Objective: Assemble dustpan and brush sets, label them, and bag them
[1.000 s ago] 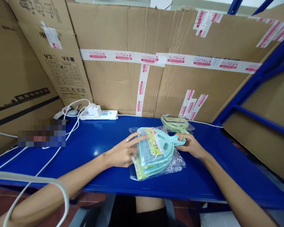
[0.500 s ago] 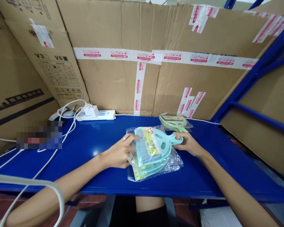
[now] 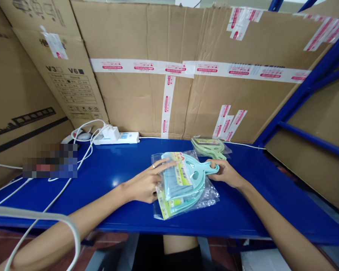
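Straightens the fingers of left hand (image 3: 145, 183) across the top dustpan (image 3: 199, 165), curled half a second ago; also shows more of the lower dustpan (image 3: 186, 205) now, fanned out toward the table's near edge. Rests forefinger and middle finger flat on the clear bag, partly over the label (image 3: 183, 173); curls the others at its left edge. Wears a ring (image 3: 153, 166) on that hand. Cannot tell a pinch from a mere touch there.

Keeps right hand (image 3: 226, 173) closed in a snug pinch around the turquoise handles (image 3: 213, 169), fingertips partly hidden. Holds both dustpans in a slanted, overlapping stack at the middle of the blue table (image 3: 121, 162), handles pointing right. Cannot tell full contact with the tabletop from a slight lift.

Just beyond the right hand: green pack (image 3: 209, 148), also bagged, near the cardboard (image 3: 223, 45) and its red-printed tape (image 3: 142, 67). Along the back, left of the stack: power strip (image 3: 131, 138) and plugged-in charger (image 3: 110, 133), plus white cables (image 3: 70, 180) trailing toward the near left. In front of the left forearm: looped cord (image 3: 25, 213). At right: blue frame (image 3: 289, 109).
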Demonstrator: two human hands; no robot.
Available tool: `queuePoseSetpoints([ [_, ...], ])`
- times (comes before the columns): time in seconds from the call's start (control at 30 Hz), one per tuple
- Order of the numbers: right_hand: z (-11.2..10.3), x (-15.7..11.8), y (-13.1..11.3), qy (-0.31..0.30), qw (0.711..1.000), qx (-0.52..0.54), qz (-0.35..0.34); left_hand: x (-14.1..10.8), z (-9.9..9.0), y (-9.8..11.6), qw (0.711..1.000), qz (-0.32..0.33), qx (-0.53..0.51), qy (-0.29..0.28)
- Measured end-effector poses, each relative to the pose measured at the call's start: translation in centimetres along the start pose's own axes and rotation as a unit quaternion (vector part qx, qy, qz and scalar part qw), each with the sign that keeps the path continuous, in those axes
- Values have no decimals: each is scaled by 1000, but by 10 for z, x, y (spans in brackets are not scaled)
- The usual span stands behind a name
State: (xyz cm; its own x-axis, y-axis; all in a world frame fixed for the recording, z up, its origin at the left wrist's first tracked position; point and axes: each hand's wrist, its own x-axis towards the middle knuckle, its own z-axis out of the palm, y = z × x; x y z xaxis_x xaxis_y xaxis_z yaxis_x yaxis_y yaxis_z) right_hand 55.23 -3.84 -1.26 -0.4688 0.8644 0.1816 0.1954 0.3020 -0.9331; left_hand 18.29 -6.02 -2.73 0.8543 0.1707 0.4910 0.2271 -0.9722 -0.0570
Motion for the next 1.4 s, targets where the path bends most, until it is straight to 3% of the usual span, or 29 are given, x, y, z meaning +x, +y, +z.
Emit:
queuePoseSetpoints([
  [0.27, -2, 0, 5, -1, 1000, -13, -3, -4, 6, -2, 999, 22, 29, 1],
  [0.57, -4, 2, 8, 35, 999, 20, 13, -7, -2, -7, 999, 13, 34, 2],
  [0.73, -5, 3, 9, 64, 997, 44, 11, -8, -8, -12, 998, -13, -7, 60],
  [0.9, -5, 3, 8, 70, 994, 78, 4, -7, -10, -12, 992, 16, -11, 123],
  [1.13, -13, 1, 11, 95, 992, 81, 6, -13, -15, -22, 980, 5, -35, 196],
  [1.2, -17, 0, 13, 99, 993, 65, 3, -20, -22, -32, 967, -34, -73, 241],
  [1.27, -18, 0, 16, 104, 994, 46, -2, -26, -30, -43, 937, -128, -114, 305],
  [1.4, -6, 5, 27, 117, 993, -10, -25, -33, -36, -66, 803, -319, -197, 463],
])
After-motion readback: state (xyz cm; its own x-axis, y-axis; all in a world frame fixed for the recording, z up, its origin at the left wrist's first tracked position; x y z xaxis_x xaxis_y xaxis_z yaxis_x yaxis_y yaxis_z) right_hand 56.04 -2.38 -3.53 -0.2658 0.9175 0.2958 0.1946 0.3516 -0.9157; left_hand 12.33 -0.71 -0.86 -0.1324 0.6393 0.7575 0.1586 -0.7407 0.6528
